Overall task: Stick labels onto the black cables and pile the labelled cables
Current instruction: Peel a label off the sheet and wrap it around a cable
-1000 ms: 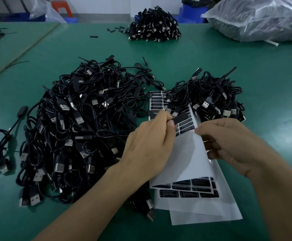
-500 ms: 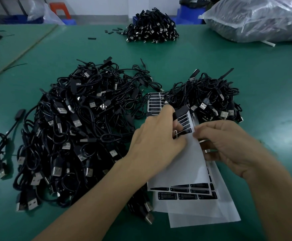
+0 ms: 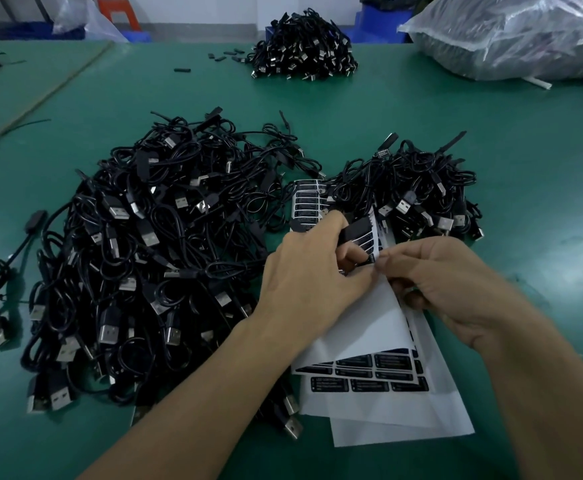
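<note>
Head view, and both grips are in tight over the sheet (image 3: 363, 323) of labels, which lies on the green worktop (image 3: 525, 168) between two lots of cables. The left grip (image 3: 311, 271) is curled round a flat black piece (image 3: 357, 230). Whether that is a cable part or a peeled label, I cannot tell. Its thumb is down on the sheet. The right grip (image 3: 456, 282) pinches what looks like a label (image 3: 369, 260) at the sheet's right edge, fingertips touching the left thumb.

That label should be feather-light, limp and tacky underneath. It will likely curl and stick to itself or to skin, so take it by one bare corner with a small pinch. The backing paper is slick and bends up, so it wants pinning down.

Cables in the big heap (image 3: 151, 254) on the left look light, floppy and tangled. Pull one by its stiff plug, not by a loop, or its neighbours come along. The small pile (image 3: 421, 192) beyond the sheet is probably where finished ones go.

Against half a second ago, the right fingertips have closed in and now meet the left thumb where a gap showed before. The left grip sits slightly lower on the sheet. Heap and pile have not shifted.
</note>
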